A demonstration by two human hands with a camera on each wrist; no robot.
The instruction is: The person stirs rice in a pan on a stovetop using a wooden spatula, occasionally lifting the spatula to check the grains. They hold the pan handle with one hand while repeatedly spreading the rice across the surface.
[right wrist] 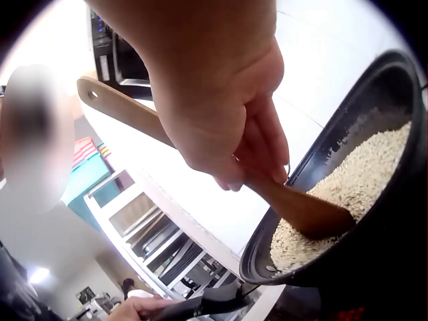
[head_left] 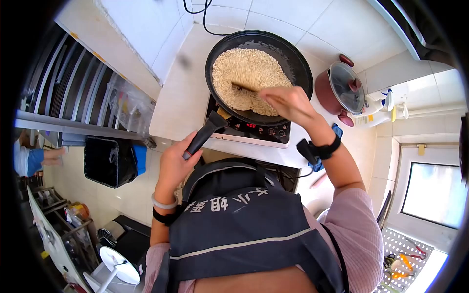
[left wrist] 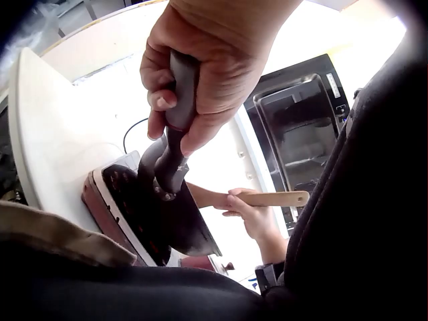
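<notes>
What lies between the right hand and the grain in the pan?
The lower part of the wooden spatula, running from the right hand down into the grain; the right wrist view shows it.

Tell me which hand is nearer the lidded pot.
Right. The right hand holds the spatula over the pan, left of the pot; the left hand grips the pan handle, much farther left.

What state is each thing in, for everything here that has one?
Left hand: gripping the pan handle
Right hand: holding the wooden spatula
Wooden spatula: blade in the grains
Pan: uncovered, grains inside
Cooktop: on, red display lit
Pot: lid on
Bin: open, lined in black
</notes>
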